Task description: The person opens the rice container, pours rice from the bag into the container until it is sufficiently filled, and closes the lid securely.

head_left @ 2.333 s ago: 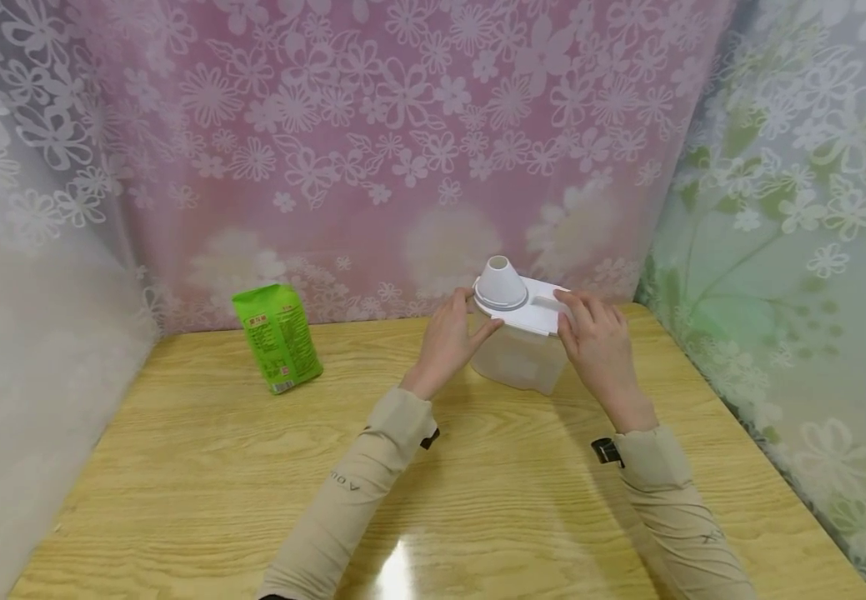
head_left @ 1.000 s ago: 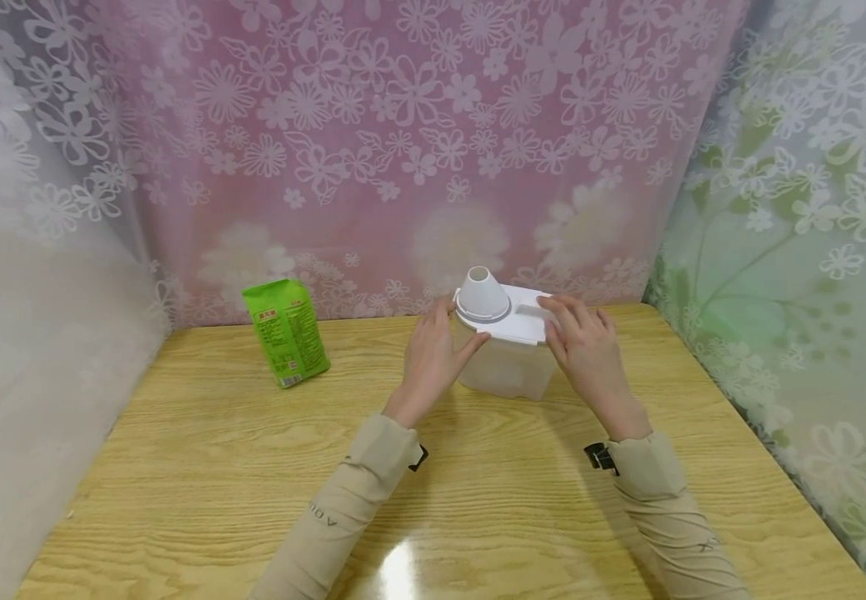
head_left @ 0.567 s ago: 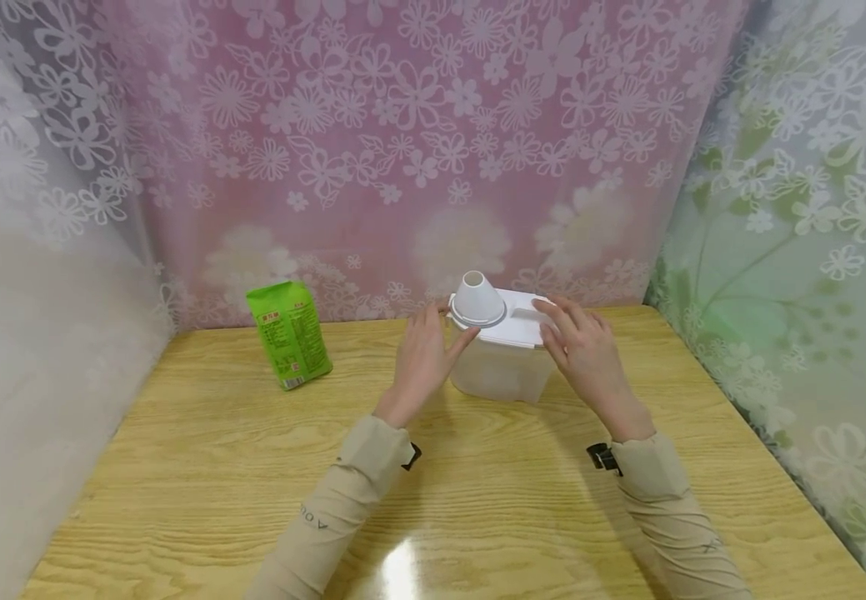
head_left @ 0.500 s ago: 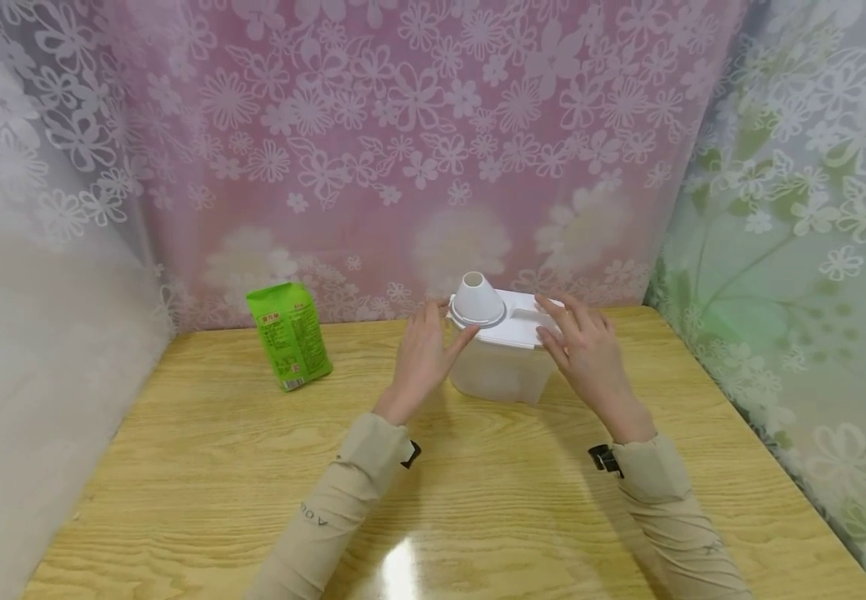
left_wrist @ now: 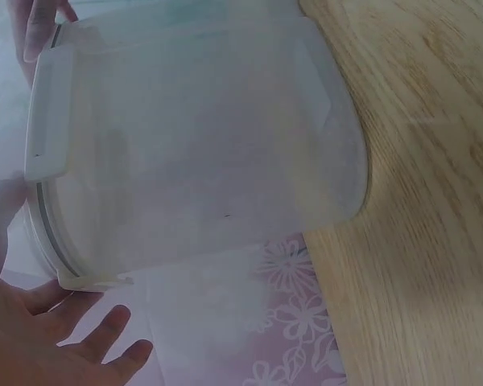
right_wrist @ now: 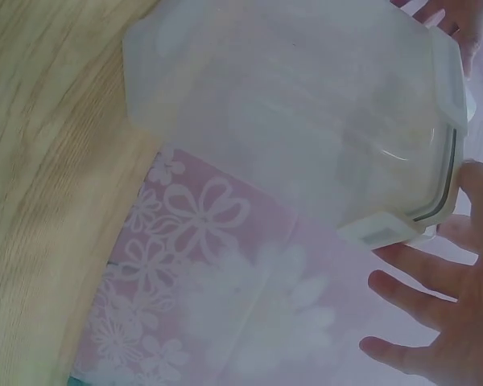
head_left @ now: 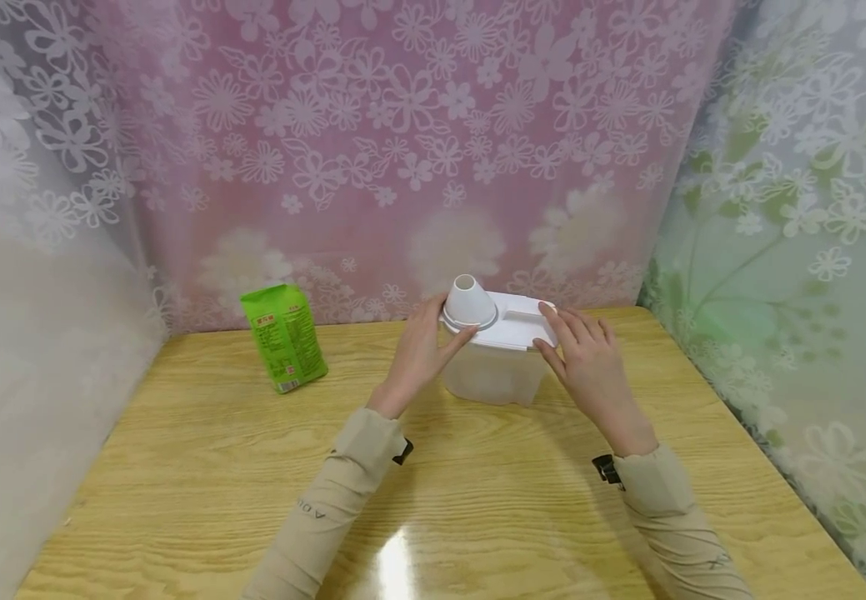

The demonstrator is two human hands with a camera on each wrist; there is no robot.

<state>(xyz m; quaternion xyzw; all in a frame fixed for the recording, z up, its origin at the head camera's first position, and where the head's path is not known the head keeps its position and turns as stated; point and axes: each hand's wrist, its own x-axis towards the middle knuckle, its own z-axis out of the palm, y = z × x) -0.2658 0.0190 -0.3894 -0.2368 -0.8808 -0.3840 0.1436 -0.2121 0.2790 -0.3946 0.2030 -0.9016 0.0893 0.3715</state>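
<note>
A translucent storage container (head_left: pixel 493 375) stands upright on the wooden table, with a white lid (head_left: pixel 511 333) on it. From the lid's left end rises a white cone (head_left: pixel 466 302) with a round opening at the top. My left hand (head_left: pixel 413 354) grips the lid's left end, thumb at the front and fingers around the far side. At the right end, my right hand (head_left: pixel 590 362) holds the lid's edge between thumb and fingers. Both wrist views show the container's wall, the lid's side clasps (right_wrist: pixel 382 229) and the fingertips at the rim.
A green printed bag (head_left: pixel 286 337) stands at the left rear of the wooden table (head_left: pixel 252 467). Behind it hangs a pink flowered curtain (head_left: pixel 372 167). Flowered sheets close off the left and right sides.
The container has shifted left across the table, closer to the green bag, with both hands on it. The right fingers have moved slightly along the lid's right end.
</note>
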